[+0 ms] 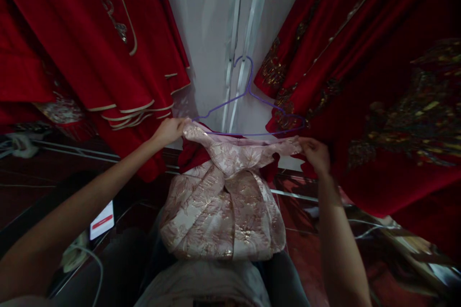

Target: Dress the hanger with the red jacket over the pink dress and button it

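Observation:
A pale pink and gold brocade dress (216, 216) with a pleated skirt lies over my lap, its top edge stretched between my hands. My left hand (171, 130) pinches the left shoulder end of the bodice. At the opposite end, my right hand (315, 152) grips the other shoulder, fingers closed on the cloth. A thin purple hanger (248, 87) stands upright behind the neckline, hook at the top; its lower bar runs along the dress's upper edge. Dark red cloth shows behind the bodice on both sides.
Red garments with pale piping (122, 72) hang at the left, and red garments with gold embroidery (360, 81) hang at the right. Between them is a pale wall with metal strips (234, 33). A lit phone (103, 220) and a white cable (97, 261) lie at my left.

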### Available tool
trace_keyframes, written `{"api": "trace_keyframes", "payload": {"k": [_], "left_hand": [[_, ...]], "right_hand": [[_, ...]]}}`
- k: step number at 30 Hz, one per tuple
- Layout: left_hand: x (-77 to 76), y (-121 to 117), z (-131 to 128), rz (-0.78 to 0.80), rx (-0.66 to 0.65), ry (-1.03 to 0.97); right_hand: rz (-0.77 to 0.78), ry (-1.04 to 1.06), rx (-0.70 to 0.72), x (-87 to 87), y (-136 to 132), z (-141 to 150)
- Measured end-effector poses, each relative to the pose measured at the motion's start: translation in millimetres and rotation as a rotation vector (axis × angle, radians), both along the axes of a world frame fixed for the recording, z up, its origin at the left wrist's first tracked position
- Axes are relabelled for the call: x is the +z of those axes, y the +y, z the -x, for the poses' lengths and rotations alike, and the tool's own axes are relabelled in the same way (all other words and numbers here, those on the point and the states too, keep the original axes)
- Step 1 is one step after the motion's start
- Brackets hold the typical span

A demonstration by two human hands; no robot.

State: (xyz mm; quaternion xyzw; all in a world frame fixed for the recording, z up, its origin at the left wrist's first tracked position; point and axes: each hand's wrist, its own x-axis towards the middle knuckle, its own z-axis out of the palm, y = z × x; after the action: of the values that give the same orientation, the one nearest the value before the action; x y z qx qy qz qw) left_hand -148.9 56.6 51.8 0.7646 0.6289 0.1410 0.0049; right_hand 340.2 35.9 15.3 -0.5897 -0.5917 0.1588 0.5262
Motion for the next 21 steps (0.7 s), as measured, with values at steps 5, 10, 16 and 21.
{"api": "trace_keyframes", "payload": {"k": [5,10,16,21], "left_hand": [[-20.3,-24.5,-4.1,0.318,-0.204,0.162],[3.4,-36.6,-60.1,-0.051,-0.549,-0.015],[5.7,-12.4,-96.0,-0.221,-0.689,-0.032],[-13.3,-1.2,-99.0,-0.154,-0.621,0.022]], "right_hand": [[0.206,-0.006,0.327,-6.8,-39.2,23.8],[0.187,-0.138,0.499,12.4,-56.3,59.8],[-0.137,-0.188,0.299,26.8,-41.2,70.6],[-0.156,-0.131,0.045,14.5,-24.2,47.4]]}}
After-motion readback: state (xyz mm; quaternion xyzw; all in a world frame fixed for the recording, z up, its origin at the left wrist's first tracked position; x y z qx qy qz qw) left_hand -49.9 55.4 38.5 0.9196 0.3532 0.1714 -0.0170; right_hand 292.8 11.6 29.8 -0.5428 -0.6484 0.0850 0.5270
